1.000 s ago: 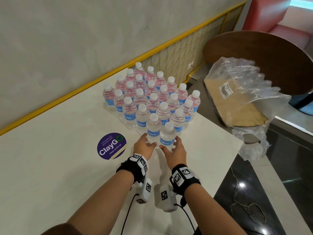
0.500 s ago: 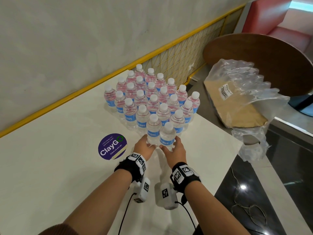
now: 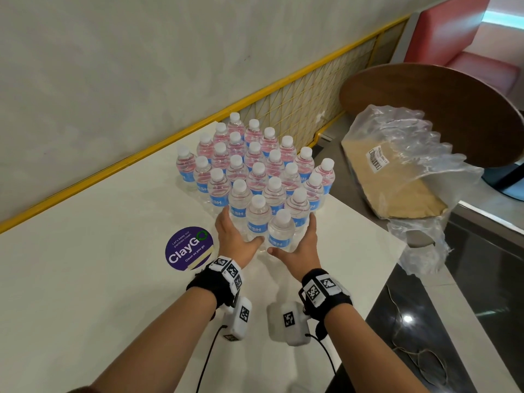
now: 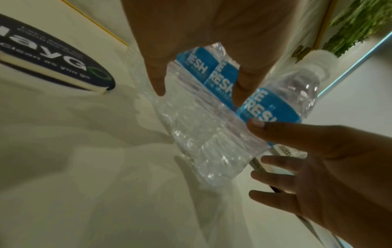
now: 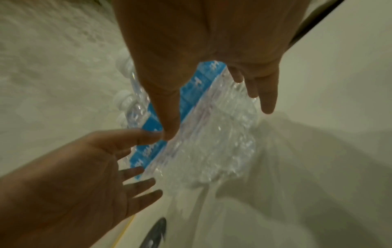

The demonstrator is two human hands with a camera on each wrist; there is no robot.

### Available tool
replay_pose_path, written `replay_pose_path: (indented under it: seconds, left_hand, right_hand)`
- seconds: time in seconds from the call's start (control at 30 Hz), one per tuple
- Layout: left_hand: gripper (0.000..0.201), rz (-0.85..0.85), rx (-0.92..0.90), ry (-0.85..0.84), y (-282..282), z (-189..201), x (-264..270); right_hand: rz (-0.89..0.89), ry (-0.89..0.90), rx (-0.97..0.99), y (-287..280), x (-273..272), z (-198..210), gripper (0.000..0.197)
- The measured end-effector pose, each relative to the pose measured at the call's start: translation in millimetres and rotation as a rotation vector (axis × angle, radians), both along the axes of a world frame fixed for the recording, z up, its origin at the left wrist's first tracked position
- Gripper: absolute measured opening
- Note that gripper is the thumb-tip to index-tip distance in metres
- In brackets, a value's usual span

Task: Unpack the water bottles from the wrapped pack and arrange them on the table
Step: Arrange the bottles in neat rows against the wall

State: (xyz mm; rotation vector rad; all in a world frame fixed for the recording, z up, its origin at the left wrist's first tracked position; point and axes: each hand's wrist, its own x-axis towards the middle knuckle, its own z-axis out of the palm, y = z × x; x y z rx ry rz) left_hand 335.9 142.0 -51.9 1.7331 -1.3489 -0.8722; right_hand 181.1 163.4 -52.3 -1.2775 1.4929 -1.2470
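Clear plastic bottles: the water bottles [image 3: 255, 168], white-capped and blue-labelled, are stood upright in a tight block on the white table [image 3: 85, 279], near its far right corner.
Nearest bottles: two front bottles [image 3: 269, 228] are bracketed from both sides, apparently to be squared into the block.
Left hand [image 3: 236, 241]: laid flat against the left flank of the front bottles, fingers straight and slightly spread, thumb across the near face; nothing is gripped.
Right hand [image 3: 300, 248]: mirrored on the right flank, fingers extended and spread, thumb reaching inward to meet the left thumb.
Bottles versus fingers: the bottle bases sit between the two palms, caps well above the fingertips.
Wrapping: the emptied plastic wrap [image 3: 411, 171] with its cardboard tray [image 3: 397, 191] is set aside beyond the table's right edge.
Sticker: a purple ClayGo sticker [image 3: 189, 249] lies just beside the left hand.
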Motion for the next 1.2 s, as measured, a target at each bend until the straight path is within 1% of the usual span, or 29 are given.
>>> replay_pose_path:
  seconds: [0.07, 0.13, 0.2, 0.27, 0.33, 0.4, 0.53, 0.63, 0.77, 0.83, 0.97, 1.0, 1.07, 1.1, 1.13, 1.2]
  left_hand:
    - [0.113, -0.011, -0.104, 0.006, -4, 10, 4]
    - [0.117, -0.068, -0.156, -0.023, -12, 18, 7]
    - [0.117, -0.142, -0.174, -0.068, -17, 22, 9]
    - [0.115, -0.184, -0.144, -0.083, -18, 23, 10]
    - [0.11, -0.211, -0.13, -0.086, -18, 23, 10]
    - [0.106, -0.233, -0.147, -0.092, -18, 21, 13]
    - [0.105, -0.261, -0.153, -0.077, -22, 19, 15]
    - [0.106, -0.263, -0.15, -0.076, -22, 19, 15]
    - [0.106, -0.258, -0.155, -0.075, -22, 18, 16]
    - [0.105, -0.261, -0.156, -0.077, -21, 19, 16]
    - [0.103, -0.255, -0.151, -0.099, -19, 24, 16]
    - [0.103, -0.25, -0.136, -0.099, -19, 28, 17]
    - [0.097, -0.234, -0.114, -0.071, -17, 34, 19]
    - [0.089, -0.224, -0.107, -0.062, -16, 37, 22]
    - [0.079, -0.218, -0.109, -0.066, -12, 41, 24]
    - [0.056, -0.199, -0.114, -0.034, -1, 46, 34]
  right_hand:
    - [0.062, 0.03, -0.039, -8, -6, 8, 0.107]
    - [0.112, 0.057, -0.024, -13, -8, 14, 0.114]
    - [0.17, 0.053, 0.002, -14, -9, 19, 0.116]
    - [0.199, 0.029, -0.002, -14, -10, 21, 0.114]
    - [0.193, 0.014, -0.026, -13, -9, 22, 0.11]
    - [0.176, 0.015, -0.042, -12, -8, 23, 0.11]
    - [0.183, 0.043, -0.036, -10, -9, 25, 0.111]
    - [0.186, 0.004, -0.001, -6, -12, 26, 0.104]
    - [0.176, 0.016, 0.006, -6, -12, 27, 0.096]
    - [0.168, 0.028, 0.02, -5, -11, 30, 0.097]
    - [0.144, 0.082, 0.046, -2, -9, 41, 0.113]
    - [0.135, 0.096, 0.048, -1, -10, 48, 0.113]
    - [0.126, 0.155, 0.05, 7, -15, 61, 0.1]
    - [0.139, 0.228, 0.075, 13, -20, 65, 0.091]
    - [0.159, 0.325, 0.132, 20, -26, 72, 0.083]
    - [0.212, 0.436, 0.227, 33, -41, 80, 0.067]
